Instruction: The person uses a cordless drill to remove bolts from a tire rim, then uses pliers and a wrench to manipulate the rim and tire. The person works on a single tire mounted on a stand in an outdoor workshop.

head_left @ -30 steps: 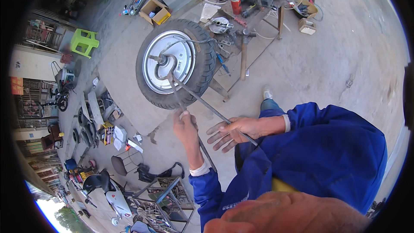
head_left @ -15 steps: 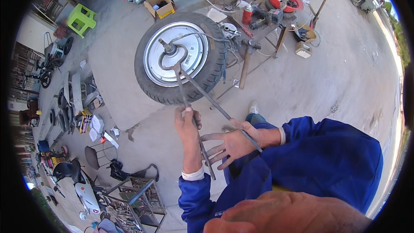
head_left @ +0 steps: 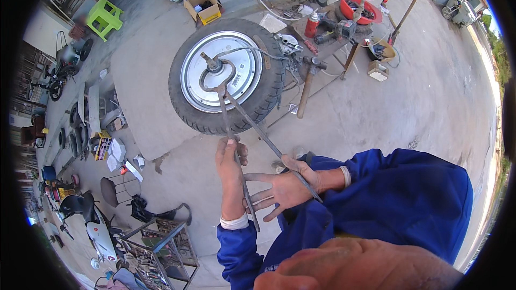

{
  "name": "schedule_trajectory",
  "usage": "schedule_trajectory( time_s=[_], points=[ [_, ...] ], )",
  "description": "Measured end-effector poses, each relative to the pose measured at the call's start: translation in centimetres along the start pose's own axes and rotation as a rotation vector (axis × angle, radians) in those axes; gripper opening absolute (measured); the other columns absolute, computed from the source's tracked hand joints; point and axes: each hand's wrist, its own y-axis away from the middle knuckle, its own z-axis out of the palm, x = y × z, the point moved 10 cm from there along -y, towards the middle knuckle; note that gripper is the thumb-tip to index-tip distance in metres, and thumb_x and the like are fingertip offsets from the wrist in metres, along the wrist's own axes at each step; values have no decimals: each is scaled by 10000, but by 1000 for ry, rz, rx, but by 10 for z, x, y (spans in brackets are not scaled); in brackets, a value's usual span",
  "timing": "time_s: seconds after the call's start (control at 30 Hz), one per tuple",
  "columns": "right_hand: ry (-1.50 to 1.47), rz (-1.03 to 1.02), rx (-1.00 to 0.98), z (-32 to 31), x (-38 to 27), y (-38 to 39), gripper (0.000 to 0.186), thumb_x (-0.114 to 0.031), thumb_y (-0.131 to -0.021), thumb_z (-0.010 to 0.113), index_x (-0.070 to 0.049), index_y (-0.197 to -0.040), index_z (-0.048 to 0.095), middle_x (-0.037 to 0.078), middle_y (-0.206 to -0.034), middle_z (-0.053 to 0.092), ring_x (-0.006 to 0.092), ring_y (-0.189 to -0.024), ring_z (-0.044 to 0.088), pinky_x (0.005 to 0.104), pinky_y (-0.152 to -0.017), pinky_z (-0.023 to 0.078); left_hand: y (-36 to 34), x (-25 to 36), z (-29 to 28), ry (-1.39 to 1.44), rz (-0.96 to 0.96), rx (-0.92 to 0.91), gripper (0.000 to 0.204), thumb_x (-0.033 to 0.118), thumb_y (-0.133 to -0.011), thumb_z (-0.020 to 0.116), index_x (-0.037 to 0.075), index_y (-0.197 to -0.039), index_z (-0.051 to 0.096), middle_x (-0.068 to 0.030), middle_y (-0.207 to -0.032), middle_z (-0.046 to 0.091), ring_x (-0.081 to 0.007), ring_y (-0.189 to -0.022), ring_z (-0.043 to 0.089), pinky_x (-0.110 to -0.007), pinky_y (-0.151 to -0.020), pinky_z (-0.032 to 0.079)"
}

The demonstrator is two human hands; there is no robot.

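A wheel (head_left: 188, 96) with silver hub lies flat, a cable running across it. A long steel tool (head_left: 226, 111) with two straight handles and curved jaws rests around the axle (head_left: 213, 65). My left hand (head_left: 230, 164) is closed on the left handle, thumb along it. My right hand (head_left: 282, 187) is palm up with fingers spread, the right handle lying across the thumb and palm, its fingertips near the left handle.
Right of the wheel stand a cluttered bench with spray can (head_left: 312, 26), red basin (head_left: 355, 15) and hammer (head_left: 305, 90). Cardboard box (head_left: 202, 6) and green stool (head_left: 105, 17) lie beyond. Metal tool cart (head_left: 160, 247), scooter (head_left: 99, 236) and spare tires are at left.
The view has shifted, showing more of the yard at upper right. My right hand has moved slightly down and left along with its handle, fingers still spread. My left hand keeps its grip.
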Motion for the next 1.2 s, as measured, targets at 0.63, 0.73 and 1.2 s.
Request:
schedule_trajectory(
  time_s=[0.63, 0.73, 1.2],
  points=[
    [117, -160, -29, -14, -8, -4, 1040, -781, -944, 492, -225, -1741, 121, 281, -1634, 408, 433, -1486, 426, 489, -1110, 379, -6, -10, 3, -7, -52, -63, 298, 327, -1107, 525, 49, -1021, 590, -36, -712, 564, -128, -610, 529, -290, -555, 434],
    [120, -188, 4, -18, -7, -6, 1053, -754, -937, 508, -201, -1741, 112, 310, -1616, 408, 463, -1495, 411, 564, -1180, 336, -5, -7, 6, -24, -55, -80, 311, 343, -1112, 526, 51, -1027, 594, -38, -731, 577, -125, -624, 536, -285, -563, 439],
    [138, -291, -10, -23, -7, -17, 971, -673, -946, 499, -180, -1717, 175, 350, -1494, 489, 459, -1404, 510, 682, -1165, 353, -63, -64, -74, 211, -138, 151, 1076, 705, -943, 679, 48, -1621, 164, -298, -1538, 428, -453, -1370, 501, -630, -1034, 466]
  ],
)
